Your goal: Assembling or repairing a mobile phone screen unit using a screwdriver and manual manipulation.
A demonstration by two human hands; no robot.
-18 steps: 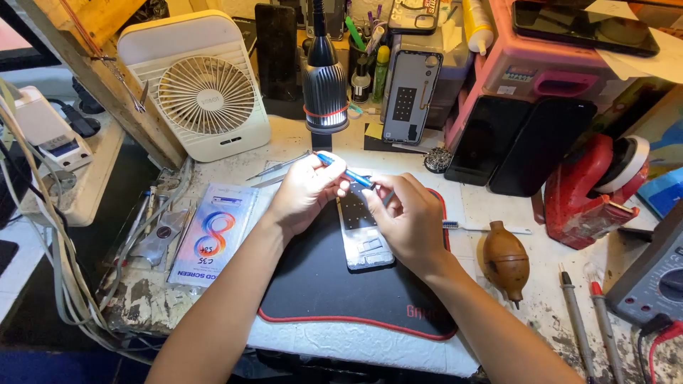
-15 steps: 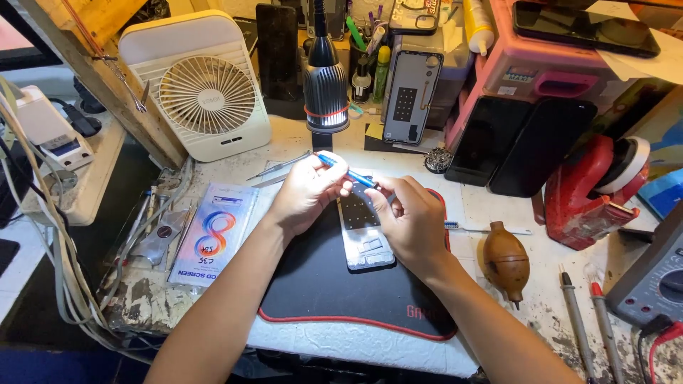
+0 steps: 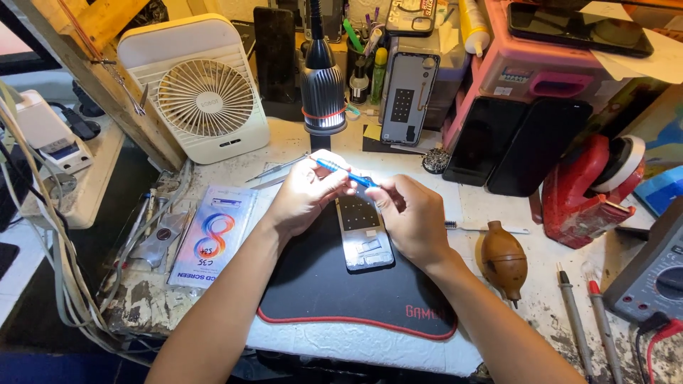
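Forearms come in from the near edge and meet over the black mat, which I use as my landmark. On the mat's far half lies the opened phone, back off, its inner frame facing up, long axis running away from me. My right hand rests on the mat just right of the phone, fingers curled shut around the near end of the blue tool. My left hand sits at the mat's far left corner, thumb and fingers pinched closed on the same tool further along, so the shaft bridges both hands above the phone's far end.

To do this well, I judge that the heels of both hands should stay planted, so only the fingertips steer the tip. The phone lies loose on the mat, and I would press straight down rather than sideways to keep it from sliding.

Left of the mat lies a packaged screen part; right of it, a brown rubber blower and a small brush. Beyond the mat's far edge, tweezers lie on the surface, then the lamp shining down, and farther left the white fan.
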